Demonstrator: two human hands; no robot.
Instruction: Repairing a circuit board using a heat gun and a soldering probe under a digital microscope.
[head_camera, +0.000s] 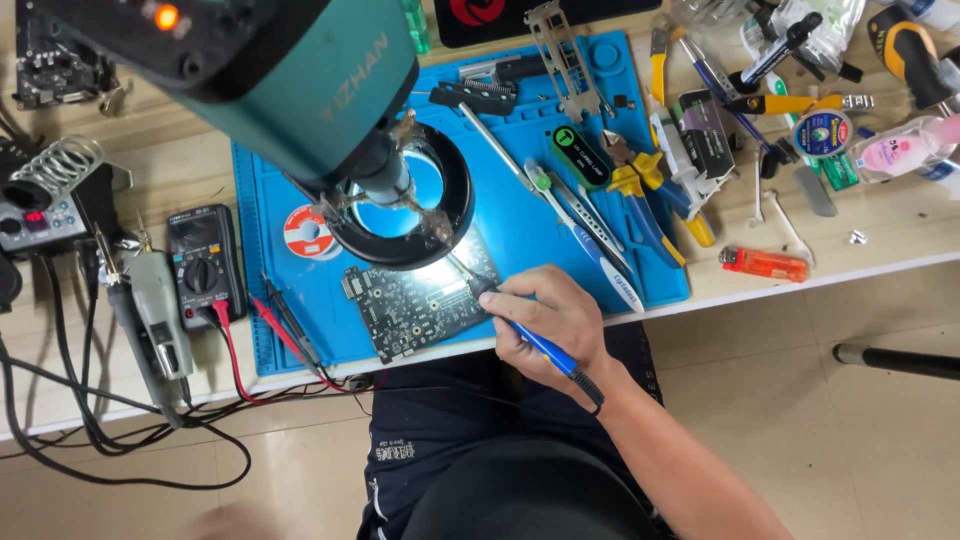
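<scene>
- Nearest my view, the teal microscope head (270, 80) fills the upper left of the frame, its black ring light (405, 205) below it.
- My right hand (548, 322) sits at centre, fingers (515, 300) clenched around a blue-handled soldering iron (530, 335); its tip rests on the dark circuit board (415, 305).
- The board lies on the blue mat (520, 230), at the near edge of the bench (880, 230), just under the ring light.
- My left hand is out of frame.
- Labels: a round red-and-white solder spool (307, 232) left of the light; a black oval case with green label (580, 157) at upper centre; a pink pouch (895, 150) far right; an orange lighter (763, 263) below it.
</scene>
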